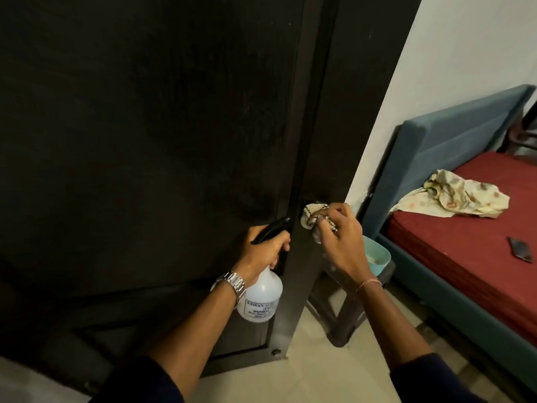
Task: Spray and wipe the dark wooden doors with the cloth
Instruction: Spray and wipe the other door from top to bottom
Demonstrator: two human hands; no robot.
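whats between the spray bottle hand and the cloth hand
In the head view, only the dark door's vertical edge strip shows between the left hand on the spray bottle and the right hand gripping the cloth.

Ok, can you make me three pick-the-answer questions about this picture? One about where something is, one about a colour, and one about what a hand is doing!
1. Where is the phone?
A. on the red mattress
B. on the floor
C. in the bowl

2. What colour is the headboard?
A. yellow
B. blue-green
C. white

3. What is the left hand doing?
A. hanging with nothing in it
B. gripping the spray bottle
C. pressing flat on the door

Answers:
1 A, it lies on the mattress near the right edge.
2 B, the padded board looks blue-green.
3 B, its fingers curl round the bottle's neck, while the right hand holds the cloth.
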